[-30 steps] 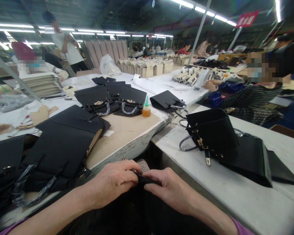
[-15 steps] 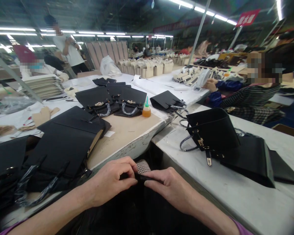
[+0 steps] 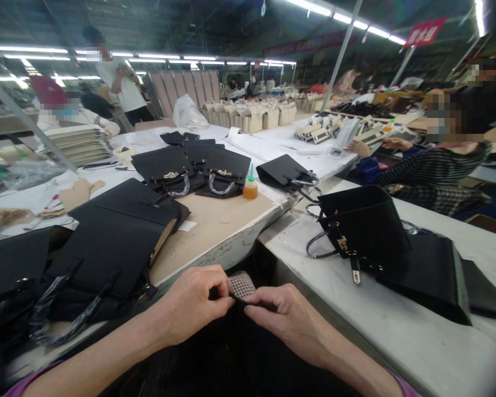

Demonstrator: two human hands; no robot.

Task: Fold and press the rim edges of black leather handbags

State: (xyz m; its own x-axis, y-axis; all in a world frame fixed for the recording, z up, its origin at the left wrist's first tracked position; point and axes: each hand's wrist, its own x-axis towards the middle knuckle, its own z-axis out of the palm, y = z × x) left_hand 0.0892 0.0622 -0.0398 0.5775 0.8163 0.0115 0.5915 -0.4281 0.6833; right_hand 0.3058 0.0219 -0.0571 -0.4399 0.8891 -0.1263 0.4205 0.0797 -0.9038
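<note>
Low in the middle, my left hand (image 3: 196, 300) pinches the edge of a black handbag (image 3: 227, 353) between thumb and fingers. My right hand (image 3: 291, 317) pinches the same edge a short way to the right, thumb underneath. Most of this bag lies in darkness below my hands, so its full shape is hard to make out. Just beyond my fingertips shows a brown-and-white checked cloth (image 3: 242, 284). On the table to the right, a black handbag with gold fittings (image 3: 357, 220) stands nearest my right hand. A large black bag (image 3: 116, 231) lies to the left.
More black bags (image 3: 225, 165) with plastic-wrapped handles lie on the left table (image 3: 215, 226). A glue bottle (image 3: 250, 190) with a green nozzle stands at its edge. The white right table (image 3: 397, 331) borders a dark gap. A co-worker in a striped top (image 3: 434, 162) sits at right.
The view has shifted slightly, so the surroundings sit a little further right. Both hands keep their pinch on the black edge. The co-worker's hands at right have moved apart.
</note>
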